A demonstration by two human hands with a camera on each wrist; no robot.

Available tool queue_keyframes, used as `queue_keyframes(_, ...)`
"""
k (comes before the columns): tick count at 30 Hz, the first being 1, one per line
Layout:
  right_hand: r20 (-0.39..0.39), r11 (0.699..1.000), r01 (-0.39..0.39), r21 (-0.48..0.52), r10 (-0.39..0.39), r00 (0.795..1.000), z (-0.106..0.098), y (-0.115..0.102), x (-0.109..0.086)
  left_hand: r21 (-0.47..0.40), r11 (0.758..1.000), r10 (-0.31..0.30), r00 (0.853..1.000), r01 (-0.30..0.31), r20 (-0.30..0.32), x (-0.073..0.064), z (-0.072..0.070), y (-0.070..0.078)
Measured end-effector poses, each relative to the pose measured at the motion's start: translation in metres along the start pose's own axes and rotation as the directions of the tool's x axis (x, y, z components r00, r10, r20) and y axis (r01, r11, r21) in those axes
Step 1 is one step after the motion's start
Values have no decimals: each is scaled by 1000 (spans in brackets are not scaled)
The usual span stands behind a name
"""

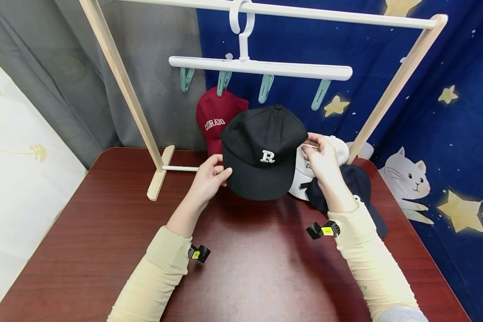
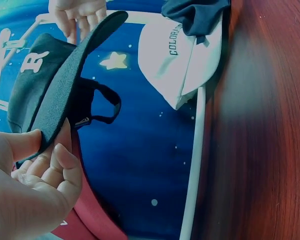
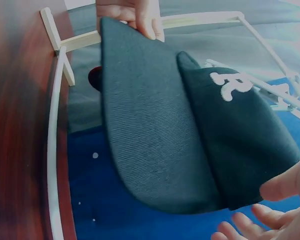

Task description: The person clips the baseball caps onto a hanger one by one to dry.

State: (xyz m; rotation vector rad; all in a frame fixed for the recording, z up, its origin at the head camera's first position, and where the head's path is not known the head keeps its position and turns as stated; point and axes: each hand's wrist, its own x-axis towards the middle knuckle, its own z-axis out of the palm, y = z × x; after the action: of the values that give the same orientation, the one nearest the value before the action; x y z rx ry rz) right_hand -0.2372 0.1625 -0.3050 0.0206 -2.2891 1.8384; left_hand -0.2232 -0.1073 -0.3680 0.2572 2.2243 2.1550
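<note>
A black cap with a white letter R is held up above the table, its crown upward and brim toward me. My left hand pinches the left end of the brim between thumb and fingers, as the left wrist view shows up close. At the cap's right side is my right hand; in the right wrist view its thumb touches the crown's edge while the fingers are loosely spread. Above the cap hangs a white hanger with several teal clips, none seen holding a cap.
The hanger hooks over a wooden rack's white rail. Behind the black cap stands a red cap. At the right of the table, a white cap and a dark navy cap lie together, partly behind my right arm.
</note>
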Motion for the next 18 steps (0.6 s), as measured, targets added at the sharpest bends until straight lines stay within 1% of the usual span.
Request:
queue_keyframes(5,-98,996,90,13,-89,991,1,-8,-1,-7,1000,-5,1000,5,-9,0,0,-1)
queue_keyframes(9,-147,987,156,47,-148,978,3,-16,0,-18,1000,-5,1000,4,-15,-1,0,-1)
queue_keyframes(13,-169,978,203,58,-190,967,9,-23,2,-33,999,1,1000,-2,-17,-2,1,-2)
queue_keyframes(18,-169,971,237,33,-228,959,14,-33,3,-24,1000,18,1000,-18,-16,-2,1,-3)
